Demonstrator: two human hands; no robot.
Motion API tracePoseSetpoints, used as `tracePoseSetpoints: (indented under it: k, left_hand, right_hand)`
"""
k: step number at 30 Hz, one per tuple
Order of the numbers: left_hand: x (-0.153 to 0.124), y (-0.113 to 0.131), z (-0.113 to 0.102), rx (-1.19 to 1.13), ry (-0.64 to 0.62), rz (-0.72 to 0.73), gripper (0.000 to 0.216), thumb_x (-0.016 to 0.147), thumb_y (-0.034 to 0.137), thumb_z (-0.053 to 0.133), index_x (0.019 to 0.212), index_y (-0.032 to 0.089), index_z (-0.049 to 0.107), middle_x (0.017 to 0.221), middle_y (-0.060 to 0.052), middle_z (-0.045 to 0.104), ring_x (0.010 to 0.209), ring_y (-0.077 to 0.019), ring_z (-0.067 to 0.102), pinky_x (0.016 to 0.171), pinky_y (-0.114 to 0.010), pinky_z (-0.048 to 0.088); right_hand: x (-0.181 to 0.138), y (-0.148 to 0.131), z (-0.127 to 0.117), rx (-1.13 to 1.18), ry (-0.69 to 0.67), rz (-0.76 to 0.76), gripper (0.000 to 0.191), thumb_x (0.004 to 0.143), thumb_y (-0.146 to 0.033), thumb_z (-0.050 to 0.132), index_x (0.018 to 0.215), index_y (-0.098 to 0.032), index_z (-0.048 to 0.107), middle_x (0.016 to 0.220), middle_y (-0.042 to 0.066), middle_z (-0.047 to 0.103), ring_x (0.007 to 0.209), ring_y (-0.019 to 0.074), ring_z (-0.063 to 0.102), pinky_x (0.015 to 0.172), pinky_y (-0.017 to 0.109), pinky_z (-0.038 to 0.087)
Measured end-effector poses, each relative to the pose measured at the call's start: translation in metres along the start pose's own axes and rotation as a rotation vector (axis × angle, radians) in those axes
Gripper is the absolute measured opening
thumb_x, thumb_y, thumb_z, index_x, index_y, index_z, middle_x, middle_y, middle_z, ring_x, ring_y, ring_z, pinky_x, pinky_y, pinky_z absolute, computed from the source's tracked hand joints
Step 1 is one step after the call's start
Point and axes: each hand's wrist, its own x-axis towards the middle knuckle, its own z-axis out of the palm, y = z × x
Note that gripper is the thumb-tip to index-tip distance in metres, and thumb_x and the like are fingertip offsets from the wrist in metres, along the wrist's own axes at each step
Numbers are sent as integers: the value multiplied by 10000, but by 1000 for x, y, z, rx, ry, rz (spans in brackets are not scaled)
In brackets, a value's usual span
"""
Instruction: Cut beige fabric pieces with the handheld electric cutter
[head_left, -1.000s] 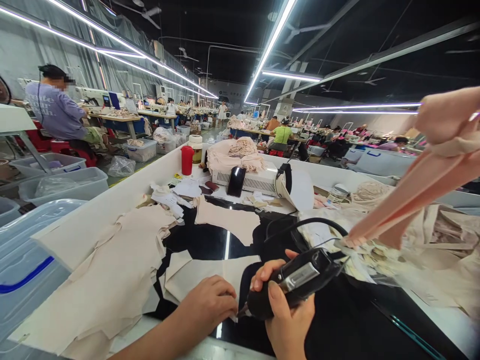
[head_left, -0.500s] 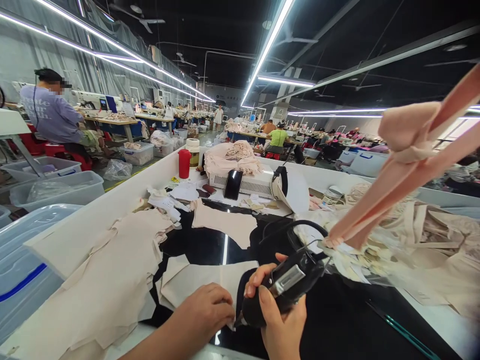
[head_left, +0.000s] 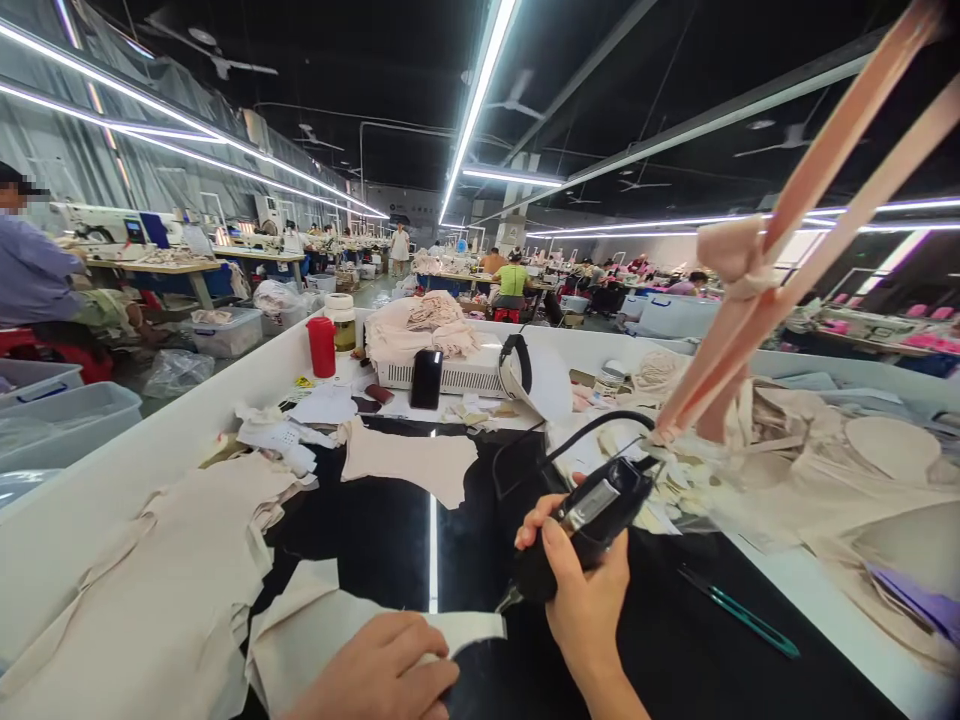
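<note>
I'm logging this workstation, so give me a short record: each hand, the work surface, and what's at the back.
left hand: on the pale fabric piece
right hand: gripping a black handheld tool, tip near the fabric's right end
work surface: glossy black, with a slim green tool at right
back: red container; dark phone leaning against a white box

A sewing workshop, shown by rows of sewing machines (head_left: 84,218) and cut fabric (head_left: 300,638).
</note>
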Motion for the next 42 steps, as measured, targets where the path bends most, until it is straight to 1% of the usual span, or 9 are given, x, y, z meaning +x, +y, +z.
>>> tracePoseSetpoints:
  k: [4, 8, 11, 18, 25, 29, 36, 39, 42]
  left_hand:
    - [30, -5, 18, 104, -30, 45, 75, 1065, 221, 583, 1109, 177, 626, 1042, -51, 718, 912, -206, 699, 847, -304, 596]
    - [36, -8, 40, 144, -60, 54, 278, 997, 348, 740, 1199, 194, 626, 1068, -32, 702, 913, -213, 682, 848, -317, 588]
    - [33, -13, 47, 149, -80, 46, 325, 999, 379, 744, 1242, 196, 629, 1082, -27, 696, 933, -208, 675, 878, -312, 582]
    - [26, -19, 40, 134, -117, 60, 260, 1064, 356, 650, 1263, 189, 639, 1102, -24, 710, 957, -193, 689, 904, -289, 578]
    - [29, -20, 40, 146, -119, 65, 242, 1073, 329, 629, 1263, 180, 643, 1094, -25, 710, 966, -191, 693, 907, -282, 574]
    - [30, -19, 42, 167, -98, 72, 249, 1073, 366, 635, 1242, 184, 642, 1078, -24, 712, 967, -183, 684, 914, -269, 570]
    - [32, -16, 42, 167, -105, 54, 264, 1058, 364, 660, 1242, 175, 638, 1073, -27, 720, 981, -186, 684, 931, -275, 576]
    - [32, -15, 42, 165, -114, 66, 266, 1062, 363, 652, 1246, 171, 639, 1077, -25, 723, 971, -183, 684, 937, -273, 575]
    - [31, -16, 41, 157, -111, 57, 256, 1067, 356, 646, 1249, 176, 640, 1077, -22, 725, 971, -182, 685, 942, -272, 572]
  right_hand:
    - [-5, -3, 4, 2, 2, -5, 457, 906, -328, 800, 1291, -289, 557, 839, -43, 673, 599, 132, 633, 617, 296, 572]
    - [-7, -9, 7, 5, 30, 22, 411, 909, -346, 788, 1244, -286, 557, 843, -56, 667, 603, 123, 621, 625, 280, 564]
    - [-7, -9, 6, 22, 30, 46, 427, 894, -361, 804, 1237, -281, 562, 840, -51, 677, 603, 122, 614, 597, 262, 544]
    - [-7, -7, 9, -16, 43, 43, 249, 889, -344, 790, 991, -258, 579, 808, -37, 666, 594, 127, 590, 588, 268, 523]
    - [-8, 0, 5, -2, 5, 58, 253, 894, -320, 784, 1013, -262, 568, 827, -38, 673, 598, 119, 602, 593, 263, 534]
    - [-8, 0, 4, 5, 0, 55, 254, 902, -329, 784, 1016, -263, 566, 845, -35, 670, 603, 120, 599, 571, 254, 517]
    - [-9, -8, 10, 36, 32, 66, 426, 894, -370, 811, 1225, -276, 560, 837, -44, 669, 599, 123, 599, 575, 259, 524]
    - [-9, -7, 10, 32, 24, 66, 408, 911, -369, 794, 1238, -291, 563, 839, -51, 667, 598, 117, 597, 571, 253, 523]
    - [-9, -6, 10, 17, 24, 62, 342, 924, -378, 777, 1180, -288, 569, 842, -42, 670, 590, 122, 605, 547, 253, 518]
